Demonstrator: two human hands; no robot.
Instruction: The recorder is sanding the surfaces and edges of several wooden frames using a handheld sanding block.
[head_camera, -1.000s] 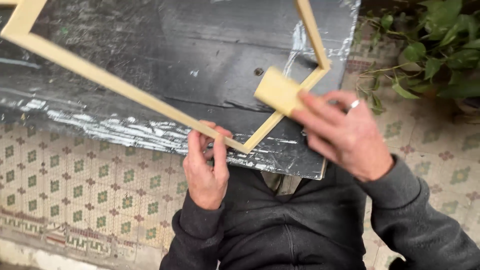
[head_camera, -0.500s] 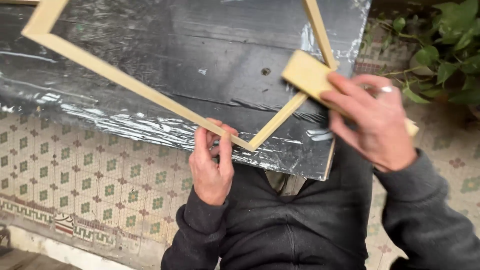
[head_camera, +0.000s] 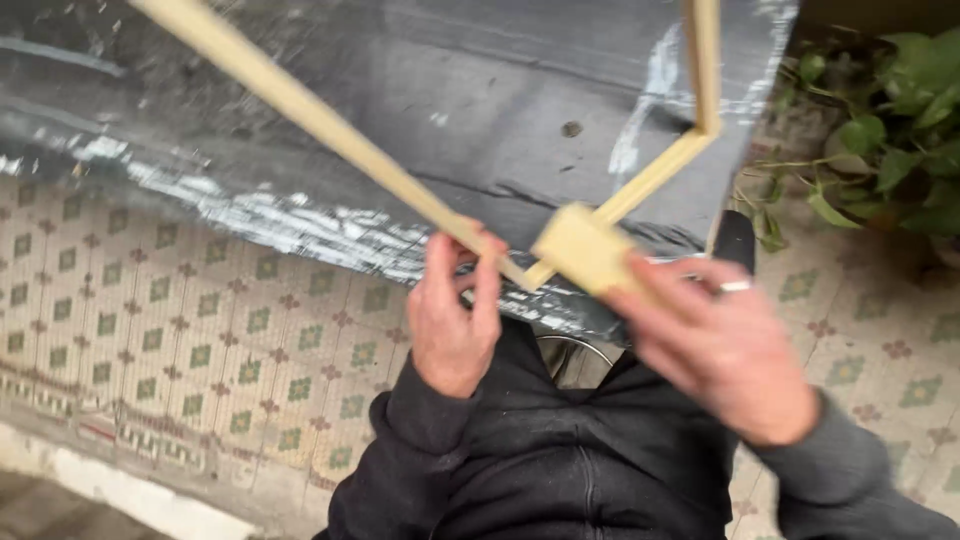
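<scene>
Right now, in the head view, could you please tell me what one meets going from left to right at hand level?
Patterned tile floor → left hand → pale block → right hand → leafy green plant.

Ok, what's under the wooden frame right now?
Under the wooden frame lies a dark grey board with silvery smears and a small round spot. What the board rests on is hidden; only patterned floor tiles show beside it.
</scene>
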